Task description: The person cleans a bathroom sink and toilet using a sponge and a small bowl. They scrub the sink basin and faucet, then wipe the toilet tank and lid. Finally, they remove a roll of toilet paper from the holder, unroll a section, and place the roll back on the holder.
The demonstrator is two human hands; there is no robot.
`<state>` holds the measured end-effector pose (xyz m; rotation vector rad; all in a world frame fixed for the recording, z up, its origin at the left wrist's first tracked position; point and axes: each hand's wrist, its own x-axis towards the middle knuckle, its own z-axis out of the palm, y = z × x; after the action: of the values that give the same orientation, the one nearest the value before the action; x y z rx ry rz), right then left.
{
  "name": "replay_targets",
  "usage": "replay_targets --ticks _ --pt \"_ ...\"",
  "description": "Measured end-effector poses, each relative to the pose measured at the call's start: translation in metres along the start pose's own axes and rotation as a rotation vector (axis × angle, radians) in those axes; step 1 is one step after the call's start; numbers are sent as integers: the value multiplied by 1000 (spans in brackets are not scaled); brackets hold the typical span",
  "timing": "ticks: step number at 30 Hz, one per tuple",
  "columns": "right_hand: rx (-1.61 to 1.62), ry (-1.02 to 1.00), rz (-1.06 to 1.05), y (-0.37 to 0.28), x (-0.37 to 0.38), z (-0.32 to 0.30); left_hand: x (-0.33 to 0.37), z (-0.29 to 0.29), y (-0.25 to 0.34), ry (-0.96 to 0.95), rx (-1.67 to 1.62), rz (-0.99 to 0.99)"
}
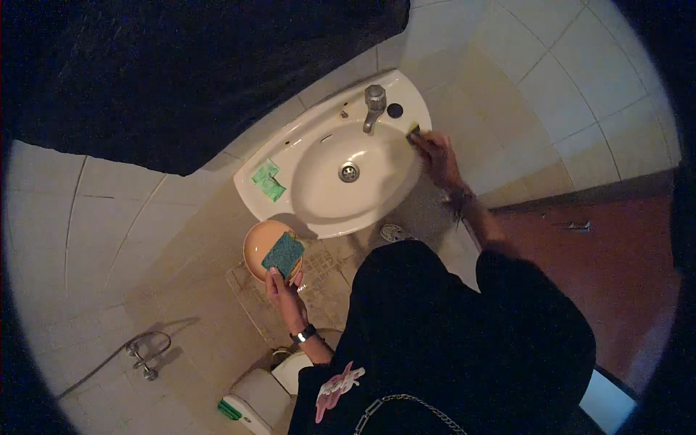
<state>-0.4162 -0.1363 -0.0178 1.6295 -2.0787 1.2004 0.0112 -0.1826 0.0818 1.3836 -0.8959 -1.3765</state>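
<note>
My left hand holds an orange bowl just off the near left side of the washbasin. A green scouring pad lies across the bowl, pinned under my thumb. At the basin's right rim, my right hand is closed on a small dark and yellow piece that looks like a sponge, touching the rim or close to it. The cream washbasin has a metal tap at its back and a drain in the bowl. No running water can be made out.
A torn green wrapper lies on the basin's left ledge, and a round black stopper sits beside the tap. Dark cloth hangs at upper left. A toilet, a shower mixer and a reddish door surround me.
</note>
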Motion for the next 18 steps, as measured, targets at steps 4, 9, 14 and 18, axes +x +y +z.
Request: replay_targets --ticks 4,9,14,18 --pt "62 -57 28 -39 -13 -12 1 -12 -2 41 29 30" --pt "172 -11 254 38 30 -17 -6 0 10 7 27 43" --pt "69 2 314 85 47 -5 -7 -6 2 -12 19 16" --pt "260 230 531 20 1 -5 -6 -16 -1 5 38 -6"
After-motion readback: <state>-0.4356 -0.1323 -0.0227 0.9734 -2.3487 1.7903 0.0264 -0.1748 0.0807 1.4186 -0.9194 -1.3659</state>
